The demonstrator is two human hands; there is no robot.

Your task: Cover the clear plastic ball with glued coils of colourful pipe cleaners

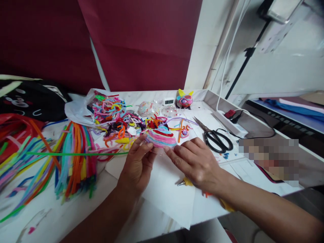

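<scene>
My left hand (138, 163) grips a rounded piece covered in striped pipe cleaners (160, 137), pink, red and light blue, between thumb and fingers. At the lower right edge of this piece, the fingertips of my right hand (194, 162) press on it, the other fingers curled. Beneath my right hand lies a yellow tool with a metal nozzle (187, 182), looking like a glue gun, partly hidden by the wrist. White paper (169, 199) spreads under both hands. Black-handled scissors (215, 138) rest open-bladed to the right.
Bundled pipe cleaners (76, 162) cover the table's left side, near a plastic bag of pipe-cleaner scraps (106, 108). Behind stand a small digital clock (168, 101) and a colourful figure with yellow horns (184, 99). A power strip (234, 125) runs along the right-hand ledge.
</scene>
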